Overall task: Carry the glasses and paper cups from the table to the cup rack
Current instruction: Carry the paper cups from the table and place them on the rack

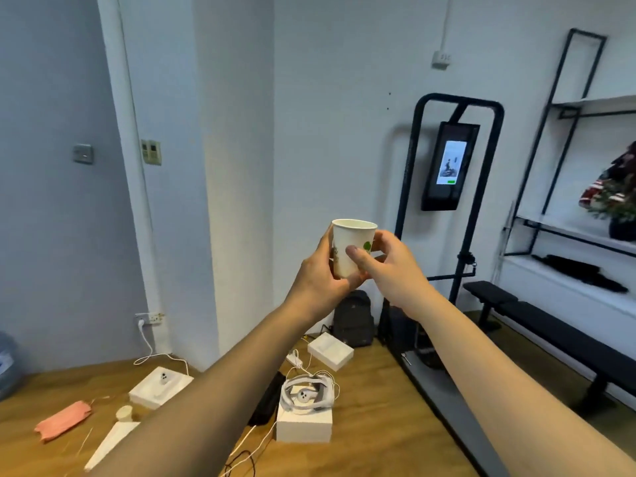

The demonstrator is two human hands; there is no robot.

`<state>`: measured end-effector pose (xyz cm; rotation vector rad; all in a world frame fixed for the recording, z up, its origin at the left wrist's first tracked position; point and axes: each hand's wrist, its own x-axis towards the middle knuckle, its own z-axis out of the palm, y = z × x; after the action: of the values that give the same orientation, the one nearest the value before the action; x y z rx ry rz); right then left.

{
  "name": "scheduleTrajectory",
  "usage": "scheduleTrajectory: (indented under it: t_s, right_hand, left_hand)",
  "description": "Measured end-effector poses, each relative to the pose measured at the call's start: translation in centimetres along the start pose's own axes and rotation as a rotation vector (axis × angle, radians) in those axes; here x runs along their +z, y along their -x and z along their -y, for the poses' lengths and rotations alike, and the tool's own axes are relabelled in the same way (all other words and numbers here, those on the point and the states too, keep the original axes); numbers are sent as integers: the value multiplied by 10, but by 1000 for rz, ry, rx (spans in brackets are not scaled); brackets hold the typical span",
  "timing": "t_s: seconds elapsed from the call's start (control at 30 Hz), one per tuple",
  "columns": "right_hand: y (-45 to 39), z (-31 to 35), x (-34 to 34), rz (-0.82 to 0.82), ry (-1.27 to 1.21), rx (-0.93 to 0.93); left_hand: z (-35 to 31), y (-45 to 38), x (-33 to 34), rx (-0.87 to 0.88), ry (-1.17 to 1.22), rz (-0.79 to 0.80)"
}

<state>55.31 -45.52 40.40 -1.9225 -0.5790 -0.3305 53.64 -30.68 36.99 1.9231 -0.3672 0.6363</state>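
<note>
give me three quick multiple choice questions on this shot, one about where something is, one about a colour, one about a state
1. Where is the paper cup?
A. on the floor
B. held up in the air between both hands
C. on the bench

2. What colour is the face mask on the wooden floor?
A. pink
B. blue
C. black

3. How does the cup stand?
A. upside down
B. lying on its side
C. upright, mouth up

Answers: 1 B, the left hand and the right hand both grip it well above the floor. 2 A, it lies pink at lower left. 3 C, its open rim faces up.
</note>
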Motion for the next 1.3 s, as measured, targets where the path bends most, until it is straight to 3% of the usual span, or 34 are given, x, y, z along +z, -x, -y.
scheduleTrajectory:
  t_s: [0.6,0.8,1.1,1.3]
  right_hand:
    - [201,-101,-394,-349,109,120]
    - [268,-131,-499,-529,177,161]
    - [371,-192,-647,-794,228,338]
    - [406,-245,-757,-872,303,412]
  left_hand:
    - [-196,35,395,133,313,327]
    - [-262,58,515,249,434,430]
    - [-336,91,714,385,510,736]
    - [-369,89,851,398,563,846]
